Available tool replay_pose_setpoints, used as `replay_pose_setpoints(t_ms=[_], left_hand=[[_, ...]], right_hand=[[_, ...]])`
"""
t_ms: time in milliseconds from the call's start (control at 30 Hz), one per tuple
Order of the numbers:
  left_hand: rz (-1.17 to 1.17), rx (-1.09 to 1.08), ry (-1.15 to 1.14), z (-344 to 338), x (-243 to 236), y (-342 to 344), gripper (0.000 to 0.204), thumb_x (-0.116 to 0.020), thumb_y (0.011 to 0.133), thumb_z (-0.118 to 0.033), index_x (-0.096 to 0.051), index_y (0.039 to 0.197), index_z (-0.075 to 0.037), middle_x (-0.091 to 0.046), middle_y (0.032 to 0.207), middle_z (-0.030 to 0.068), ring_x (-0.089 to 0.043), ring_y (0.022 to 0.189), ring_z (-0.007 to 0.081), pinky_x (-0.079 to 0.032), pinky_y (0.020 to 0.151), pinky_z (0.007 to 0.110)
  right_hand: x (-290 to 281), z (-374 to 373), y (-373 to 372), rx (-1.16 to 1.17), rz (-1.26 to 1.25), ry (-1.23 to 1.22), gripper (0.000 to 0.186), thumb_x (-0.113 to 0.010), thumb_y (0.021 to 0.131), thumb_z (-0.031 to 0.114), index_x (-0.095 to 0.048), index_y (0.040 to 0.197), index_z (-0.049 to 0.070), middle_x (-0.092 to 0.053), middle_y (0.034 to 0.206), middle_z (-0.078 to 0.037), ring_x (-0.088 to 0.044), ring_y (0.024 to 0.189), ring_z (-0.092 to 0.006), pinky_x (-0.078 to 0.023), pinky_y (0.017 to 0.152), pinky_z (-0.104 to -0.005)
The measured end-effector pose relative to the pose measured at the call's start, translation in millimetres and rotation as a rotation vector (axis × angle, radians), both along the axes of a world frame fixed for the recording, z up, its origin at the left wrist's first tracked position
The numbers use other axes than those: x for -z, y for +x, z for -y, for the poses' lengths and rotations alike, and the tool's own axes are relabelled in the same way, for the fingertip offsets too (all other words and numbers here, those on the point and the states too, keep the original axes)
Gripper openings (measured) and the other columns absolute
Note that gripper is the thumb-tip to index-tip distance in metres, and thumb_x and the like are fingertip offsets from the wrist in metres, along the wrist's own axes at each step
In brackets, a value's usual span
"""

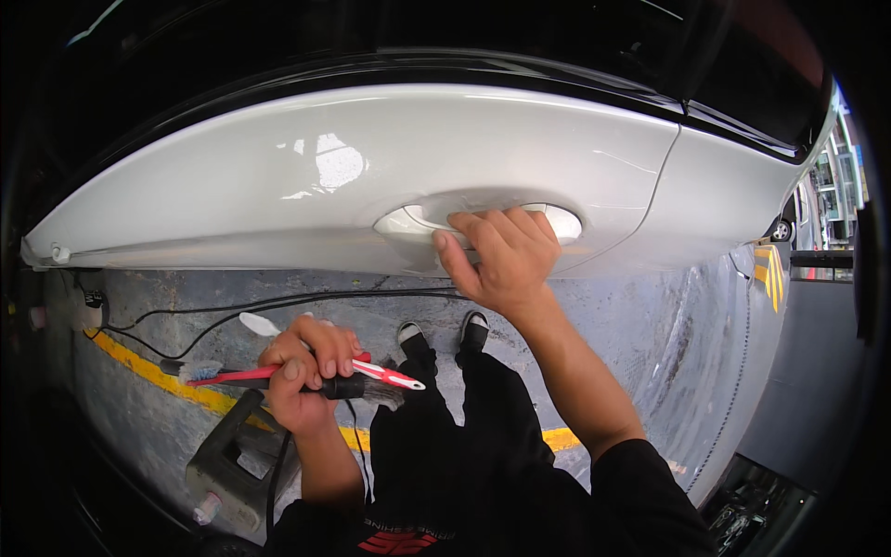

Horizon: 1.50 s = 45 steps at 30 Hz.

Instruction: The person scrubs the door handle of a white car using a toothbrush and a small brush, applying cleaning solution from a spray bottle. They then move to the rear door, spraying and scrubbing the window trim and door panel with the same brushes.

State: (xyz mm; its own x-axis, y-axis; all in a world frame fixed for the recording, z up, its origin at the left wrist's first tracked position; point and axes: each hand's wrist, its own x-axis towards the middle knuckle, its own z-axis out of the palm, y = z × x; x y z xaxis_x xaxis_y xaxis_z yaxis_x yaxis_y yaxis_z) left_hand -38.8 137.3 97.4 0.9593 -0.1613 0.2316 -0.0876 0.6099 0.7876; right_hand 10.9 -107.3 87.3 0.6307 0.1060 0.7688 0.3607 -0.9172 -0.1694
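Door handle [401, 224] sits near the right edge of the silver car door [269, 200]; it looks rigid and smooth, probably slippery if wet, best held mid-length. The right hand [510, 255] has its fingers curled over the middle, thumb alongside. The left hand [311, 371] is closed around several brushes [390, 375].

There are two hands [506, 255], two toothbrushes [246, 375], one black brush [349, 386], one door handle [563, 224] and two shoes [409, 331].
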Motion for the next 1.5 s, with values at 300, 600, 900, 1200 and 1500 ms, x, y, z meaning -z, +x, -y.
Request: replay_pose_setpoints(t_ms=[300,600,900,1200,1500], left_hand=[[-0.085,0.019,-0.027,45,27,-1,0.036,-0.056,0.094,-0.027,-0.048,0.066,-0.005,-0.053,0.071,0.0108,-0.056,0.063,0.0221,-0.051,0.07,0.043],[-0.042,0.017,-0.028,70,50,-5,0.04,-0.057,0.096,-0.029,-0.051,0.067,-0.002,-0.056,0.07,0.015,-0.055,0.061,0.0236,-0.05,0.058,0.035],[0.014,-0.173,0.13,80,56,-7,0.043,-0.05,0.096,-0.035,-0.043,0.064,-0.007,-0.05,0.062,0.0107,-0.049,0.057,0.0161,-0.044,0.056,0.028],[0.002,-0.352,0.223,99,45,-9,0.037,-0.039,0.099,-0.033,-0.035,0.069,-0.012,-0.035,0.062,0.0,-0.037,0.057,0.0108,-0.034,0.059,0.026],[-0.048,-0.524,0.072,109,52,-44,0.032,-0.041,0.102,-0.03,-0.036,0.076,-0.012,-0.037,0.072,-0.0022,-0.041,0.069,0.0103,-0.035,0.07,0.028]], right_hand=[[-6,-1,-13,-0.118,-0.097,0.011,0.026,-0.078,0.07,0.019,-0.07,0.093,0.01,-0.07,0.084,0.0,-0.055,0.062,-0.0153,-0.037,0.063,-0.0287],[2,0,-14,-0.205,-0.057,0.062,0.025,-0.063,0.077,0.022,-0.068,0.098,0.009,-0.069,0.092,-0.004,-0.058,0.069,-0.0127,-0.04,0.064,-0.0239],[4,-1,-15,-0.231,-0.081,0.16,0.031,-0.061,0.075,0.026,-0.064,0.098,0.005,-0.066,0.099,-0.012,-0.058,0.074,-0.0183,-0.043,0.068,-0.0271],[14,-4,-17,-0.24,-0.058,0.25,0.028,-0.064,0.074,0.025,-0.066,0.095,0.007,-0.068,0.106,-0.011,-0.06,0.079,-0.0185,-0.045,0.07,-0.0274],[12,2,-23,-0.439,-0.104,0.258,0.032,-0.06,0.075,0.026,-0.063,0.092,-0.001,-0.063,0.115,-0.028,-0.06,0.09,-0.0295,-0.044,0.08,-0.0333]])
